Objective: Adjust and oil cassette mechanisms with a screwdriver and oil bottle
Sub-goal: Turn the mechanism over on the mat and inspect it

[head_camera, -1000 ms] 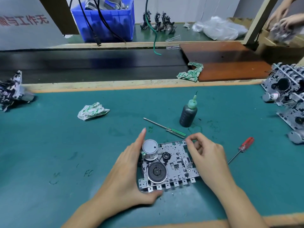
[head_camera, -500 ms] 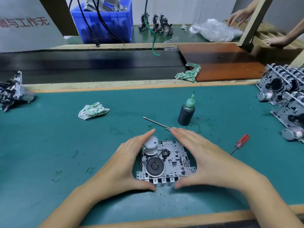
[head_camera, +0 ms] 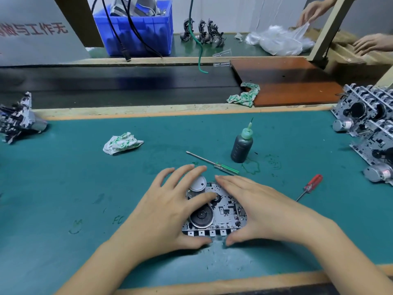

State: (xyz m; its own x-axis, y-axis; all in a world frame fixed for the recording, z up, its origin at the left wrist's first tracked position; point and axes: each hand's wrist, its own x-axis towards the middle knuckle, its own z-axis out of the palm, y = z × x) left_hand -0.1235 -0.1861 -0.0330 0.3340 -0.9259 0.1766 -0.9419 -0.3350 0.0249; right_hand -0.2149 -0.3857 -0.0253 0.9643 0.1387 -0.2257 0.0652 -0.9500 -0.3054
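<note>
A metal cassette mechanism [head_camera: 221,213] with a black flywheel and a silver motor cap lies flat on the green mat [head_camera: 63,188] near the front edge. My left hand [head_camera: 168,211] spreads over its left side, with one finger on a small gear and the thumb at the near edge. Over the right side lies my right hand [head_camera: 261,211], fingers straight and thumb at the near edge. Just beyond the mechanism lies a green-handled screwdriver [head_camera: 214,163]. A dark oil bottle [head_camera: 241,149] with a green nozzle stands upright behind it. To the right lies a red-handled screwdriver [head_camera: 310,186].
A crumpled cloth [head_camera: 121,142] lies at the left of the mat. Several more mechanisms [head_camera: 370,128] are stacked at the right edge, and one [head_camera: 17,120] sits at far left. Beyond are a black conveyor belt [head_camera: 106,86], a brown board [head_camera: 287,81], a blue bin [head_camera: 136,26] and another person's hands [head_camera: 372,43].
My hands went from cupping the mechanism's sides to lying over its top. The left fingers now reach across the motor cap onto the small gear.
</note>
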